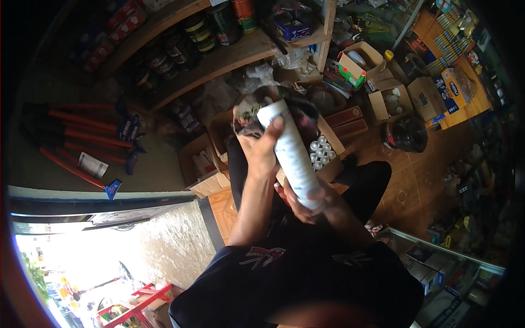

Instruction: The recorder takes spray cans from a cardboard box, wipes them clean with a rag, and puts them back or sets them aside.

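A white sealant cartridge (295, 156) with blurred printing is held aslant in front of my body, its upper end toward the far left. My left hand (262, 150) is closed around its upper part, thumb lying along the tube. Bunched at that same hand is a dark patterned cloth (250, 112), which spreads behind the cartridge's top. Around the lower end, my right hand (303, 206) grips the tube, some of its fingers hidden beneath. Just beyond to the right, several round cartridge ends (321, 152) stand upright in an open cardboard box (334, 138).
Wooden shelves (229, 60) with cans and boxes run along the far side. Red-handled tools (90, 134) lie on a grey surface at left. Open cartons (391, 101) and a black bucket-like container (404, 134) stand on the tiled floor. A glass display case (448, 251) is at near right.
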`<state>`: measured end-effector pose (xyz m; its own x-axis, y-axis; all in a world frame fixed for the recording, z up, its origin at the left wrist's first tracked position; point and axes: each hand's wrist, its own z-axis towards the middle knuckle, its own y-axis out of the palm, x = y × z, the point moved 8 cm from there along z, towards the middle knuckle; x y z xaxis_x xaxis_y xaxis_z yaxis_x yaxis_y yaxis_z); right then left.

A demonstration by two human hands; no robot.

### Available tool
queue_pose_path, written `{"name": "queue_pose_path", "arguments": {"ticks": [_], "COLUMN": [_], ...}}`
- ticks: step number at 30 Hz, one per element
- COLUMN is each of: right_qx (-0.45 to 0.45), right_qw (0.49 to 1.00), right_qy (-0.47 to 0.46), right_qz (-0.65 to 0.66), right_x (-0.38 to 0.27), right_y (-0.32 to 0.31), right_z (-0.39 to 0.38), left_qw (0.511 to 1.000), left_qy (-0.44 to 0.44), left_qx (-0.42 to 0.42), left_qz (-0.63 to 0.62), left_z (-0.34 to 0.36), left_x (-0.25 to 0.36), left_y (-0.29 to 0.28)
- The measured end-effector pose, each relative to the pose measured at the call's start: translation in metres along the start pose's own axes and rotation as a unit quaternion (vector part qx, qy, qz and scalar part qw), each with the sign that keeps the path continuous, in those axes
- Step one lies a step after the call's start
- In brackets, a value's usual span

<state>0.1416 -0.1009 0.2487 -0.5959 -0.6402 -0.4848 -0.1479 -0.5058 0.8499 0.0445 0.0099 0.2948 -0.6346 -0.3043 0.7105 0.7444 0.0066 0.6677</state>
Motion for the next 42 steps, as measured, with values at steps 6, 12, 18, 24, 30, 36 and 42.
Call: {"name": "queue_pose_path", "arguments": {"ticks": [6, 12, 18, 24, 30, 36, 42], "right_qx": [0.334, 0.096, 0.006, 0.189, 0.34, 0.321, 0.319], "right_qw": [0.58, 0.967, 0.988, 0.888, 0.522, 0.484, 0.519], "right_qy": [-0.126, -0.002, 0.153, 0.127, -0.109, -0.111, -0.048], "right_qz": [-0.732, -0.237, 0.03, -0.4, -0.774, -0.806, -0.791], "right_x": [-0.073, 0.001, 0.068, -0.018, -0.092, -0.07, -0.027], "right_y": [-0.023, -0.034, -0.088, -0.032, -0.027, -0.073, -0.163], "right_z": [-0.016, -0.009, -0.034, -0.017, -0.021, -0.044, -0.093], "left_qw": [0.929, 0.978, 0.948, 0.999, 0.924, 0.972, 0.783], "left_qy": [0.129, -0.11, -0.164, -0.009, 0.183, 0.002, -0.19], "left_qx": [-0.032, -0.124, -0.079, -0.038, -0.063, 0.026, -0.295], "left_qz": [0.346, -0.124, -0.261, 0.025, 0.33, 0.232, 0.514], "left_z": [0.003, -0.005, -0.016, -0.004, -0.014, 0.004, -0.016], "left_x": [0.028, -0.025, -0.056, 0.004, 0.038, 0.015, -0.057], "left_y": [0.017, 0.016, -0.016, -0.046, -0.01, -0.101, -0.092]}}
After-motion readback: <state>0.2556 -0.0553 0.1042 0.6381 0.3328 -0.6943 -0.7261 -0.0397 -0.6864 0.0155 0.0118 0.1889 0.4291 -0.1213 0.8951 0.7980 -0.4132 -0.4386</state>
